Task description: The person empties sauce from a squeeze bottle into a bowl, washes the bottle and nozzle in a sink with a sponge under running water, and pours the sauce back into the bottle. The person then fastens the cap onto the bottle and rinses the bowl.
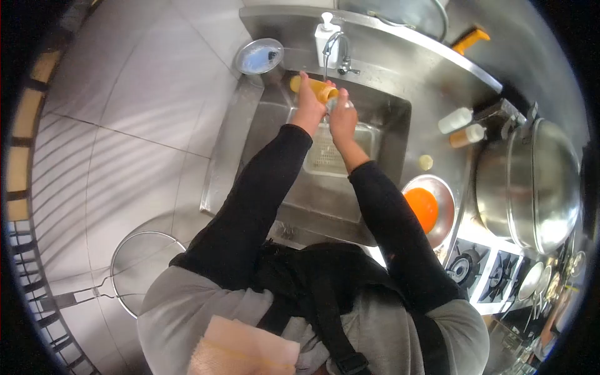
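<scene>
Over the steel sink (pixel 300 200), my left hand (pixel 308 106) is wrapped round a yellow bottle (pixel 319 89), which lies tilted with its mouth toward the right. Close beside that mouth, my right hand (pixel 343 119) has its fingers closed on a small whitish item that is mostly hidden. The faucet (pixel 335 40) stands just beyond the hands, and a thin stream of water comes down from its spout near them. Below the hands, a pale perforated basket (pixel 326 156) sits in the sink.
A white pump bottle (pixel 325 44) and a bowl with bluish content (pixel 260 57) stand behind the sink. To the right are two squeeze bottles (pixel 456 120), a round lid (pixel 425 162), a metal bowl with an orange item (pixel 422 209), a large pot (pixel 528 187) and stove burners (pixel 464 265).
</scene>
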Tool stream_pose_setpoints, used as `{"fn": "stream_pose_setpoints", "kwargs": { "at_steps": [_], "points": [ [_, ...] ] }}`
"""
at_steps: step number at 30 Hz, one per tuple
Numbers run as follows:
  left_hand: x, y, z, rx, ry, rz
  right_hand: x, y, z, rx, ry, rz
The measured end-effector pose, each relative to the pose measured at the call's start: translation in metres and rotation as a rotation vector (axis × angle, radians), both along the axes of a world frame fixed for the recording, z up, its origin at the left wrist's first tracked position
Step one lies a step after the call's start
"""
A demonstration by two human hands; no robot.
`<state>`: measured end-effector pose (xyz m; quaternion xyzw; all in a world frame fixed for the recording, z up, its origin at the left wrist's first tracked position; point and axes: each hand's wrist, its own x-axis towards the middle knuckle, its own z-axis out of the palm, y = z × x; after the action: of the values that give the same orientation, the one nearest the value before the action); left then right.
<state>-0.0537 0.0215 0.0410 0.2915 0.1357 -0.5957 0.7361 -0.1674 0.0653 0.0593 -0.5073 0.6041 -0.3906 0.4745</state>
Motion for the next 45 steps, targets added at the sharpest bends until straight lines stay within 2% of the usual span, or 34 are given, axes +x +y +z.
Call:
{"fn": "stream_pose_setpoints", "kwargs": {
  "at_steps": [1, 2, 3, 4, 5, 7, 11, 13, 14, 15, 17, 18, 19, 22, 26, 27, 29, 31, 33, 35, 36, 37, 39, 41, 43, 44, 45],
  "points": [
    [0.000, -0.003, 0.008, -0.006, -0.003, 0.004, -0.002, -0.005, -0.008, 0.189, -0.140, -0.038],
    [-0.004, -0.008, 0.020, 0.035, 0.008, 0.038, -0.008, -0.005, -0.026, 0.184, -0.141, -0.035],
    [-0.008, -0.009, 0.026, 0.078, 0.025, 0.073, -0.020, 0.001, -0.051, 0.322, -0.449, -0.015],
    [0.001, -0.022, 0.009, -0.032, 0.006, 0.002, -0.030, 0.009, -0.063, 0.460, -0.756, 0.005],
    [0.002, -0.029, 0.007, -0.035, 0.010, 0.001, -0.037, 0.019, -0.062, 0.456, -0.752, 0.004],
    [0.001, -0.039, 0.004, 0.019, 0.181, -0.051, -0.045, 0.033, -0.059, 0.638, -0.959, -0.160],
    [0.010, -0.037, -0.005, 0.020, 0.069, -0.068, -0.060, 0.004, -0.054, 0.612, -0.847, -0.084],
    [0.020, -0.026, -0.017, 0.251, -0.120, -0.071, -0.052, -0.042, -0.057, 0.333, -0.865, 0.031],
    [0.040, -0.031, -0.053, 0.105, -0.045, -0.126, -0.043, -0.062, -0.044, 0.381, -0.905, -0.040],
    [0.040, -0.031, -0.052, 0.106, -0.047, -0.127, -0.035, -0.079, -0.026, 0.430, -0.945, -0.109],
    [0.049, -0.023, -0.055, 0.216, 0.134, -0.036, -0.020, -0.106, -0.002, 0.447, -0.937, -0.080],
    [0.054, -0.019, -0.061, 0.194, 0.082, -0.068, -0.010, -0.112, 0.005, 0.461, -0.929, -0.047],
    [0.056, -0.011, -0.058, 0.199, 0.083, -0.046, -0.008, -0.108, 0.001, 0.477, -0.925, -0.030],
    [0.050, -0.004, -0.048, 0.140, 0.084, -0.084, -0.007, -0.097, -0.015, 0.369, -0.656, 0.115],
    [0.027, -0.011, -0.046, 0.179, 0.090, -0.103, -0.013, -0.064, -0.032, 0.394, -0.835, 0.026],
    [0.019, -0.011, -0.040, 0.161, 0.057, -0.143, -0.017, -0.054, -0.042, 0.384, -0.832, 0.011],
    [0.009, -0.016, -0.042, 0.137, 0.028, -0.192, -0.027, -0.031, -0.052, 0.407, -0.855, -0.175],
    [0.007, -0.024, -0.051, 0.064, -0.090, -0.170, -0.041, -0.013, -0.048, 0.434, -0.811, -0.193],
    [0.005, -0.036, -0.059, 0.075, -0.065, -0.119, -0.048, -0.011, -0.037, 0.469, -0.767, -0.208],
    [-0.001, -0.035, -0.051, 0.092, -0.040, -0.059, -0.051, -0.018, -0.023, 0.179, -0.500, -0.078],
    [-0.005, -0.033, -0.047, 0.093, -0.100, -0.029, -0.047, -0.030, -0.031, -0.031, -0.492, -0.064],
    [-0.010, -0.031, -0.039, 0.096, -0.161, 0.002, -0.044, -0.044, -0.032, -0.031, -0.492, -0.064],
    [-0.018, -0.037, -0.026, 0.124, -0.182, 0.066, -0.039, -0.067, -0.029, -0.204, -0.373, 0.297],
    [-0.013, -0.041, -0.024, 0.152, -0.202, 0.138, -0.019, -0.060, -0.016, -0.139, -0.383, 0.340],
    [-0.001, -0.043, -0.018, 0.194, -0.346, 0.138, -0.006, -0.054, -0.015, -0.554, -0.189, 0.313],
    [0.001, -0.040, -0.016, 0.120, -0.308, 0.115, -0.009, -0.055, -0.015, -0.343, -0.109, 0.280],
    [0.007, -0.038, -0.013, 0.119, -0.308, 0.129, -0.011, -0.059, -0.013, -0.346, -0.112, 0.293]
  ]
}}
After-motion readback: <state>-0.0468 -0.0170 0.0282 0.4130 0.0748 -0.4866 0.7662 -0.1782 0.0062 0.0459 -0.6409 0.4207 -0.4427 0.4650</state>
